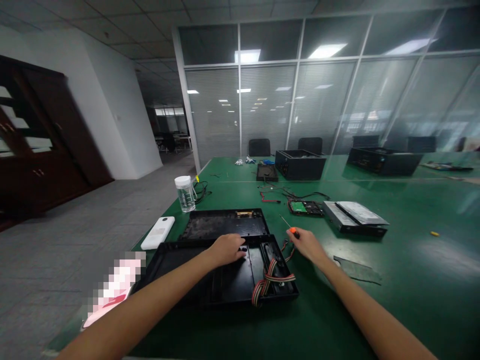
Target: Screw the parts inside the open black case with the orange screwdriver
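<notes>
My right hand (305, 243) is closed round a screwdriver (293, 232) with an orange and black handle, its thin shaft pointing up and to the left. Inside a shallow black casing (180, 272), my left hand (228, 249) has its fingers bent together around a small dark piece that I cannot make out. A striped ribbon of wires (268, 277) hangs over the casing's right side. Just behind lies a flat black panel (217, 224) with a brass-coloured part along its far edge.
Left stand a water bottle (185, 194), a white power bank-like block (159, 233) and a pixelated pink item (112, 295). Right lie a green circuit board (300, 207), a metal drive (352, 215) and a dark flat plate (358, 270). Black computer cases (300, 166) stand farther back.
</notes>
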The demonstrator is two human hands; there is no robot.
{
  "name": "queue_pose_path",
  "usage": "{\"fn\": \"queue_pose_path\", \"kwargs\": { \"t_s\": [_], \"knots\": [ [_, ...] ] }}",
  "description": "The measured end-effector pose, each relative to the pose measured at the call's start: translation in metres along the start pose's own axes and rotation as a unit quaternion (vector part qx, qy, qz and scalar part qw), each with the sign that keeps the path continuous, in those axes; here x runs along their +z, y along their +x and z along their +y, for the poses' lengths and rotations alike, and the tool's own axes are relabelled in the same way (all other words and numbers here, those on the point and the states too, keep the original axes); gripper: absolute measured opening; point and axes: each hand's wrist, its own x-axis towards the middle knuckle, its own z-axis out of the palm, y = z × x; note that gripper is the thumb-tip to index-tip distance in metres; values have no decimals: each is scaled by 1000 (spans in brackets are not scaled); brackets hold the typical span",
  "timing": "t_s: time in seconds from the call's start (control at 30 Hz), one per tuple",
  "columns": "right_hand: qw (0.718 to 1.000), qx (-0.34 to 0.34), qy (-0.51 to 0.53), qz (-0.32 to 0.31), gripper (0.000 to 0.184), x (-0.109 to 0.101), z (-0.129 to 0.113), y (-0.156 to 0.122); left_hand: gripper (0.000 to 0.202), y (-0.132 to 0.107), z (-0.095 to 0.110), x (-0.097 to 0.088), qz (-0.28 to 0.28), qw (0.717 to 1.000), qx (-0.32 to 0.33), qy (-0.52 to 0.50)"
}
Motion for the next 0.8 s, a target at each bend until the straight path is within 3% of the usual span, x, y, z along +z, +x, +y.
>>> {"fn": "queue_pose_path", "kwargs": {
  "t_s": [0.17, 0.4, 0.5, 0.63, 0.8],
  "knots": [
    [999, 17, 34, -16, 41, 0, -3, -4, 18, 14, 3, 25, 17, 1000, 1, -9],
    [982, 32, 129, -137, 46, 5, -28, -10, 22, 11, -4, 36, 53, 998, -6, -30],
    [982, 17, 128, -138, 47, 8, -31, -13, 23, 17, -3, 29, 60, 998, 11, -13],
    [980, -16, 150, -132, 48, 7, -31, -14, 23, 39, 7, 18, 57, 994, 94, 0],
    [981, -19, 163, -105, 47, 1, -27, -11, 21, 67, 20, 28, 64, 990, 121, -44]
  ]
}}
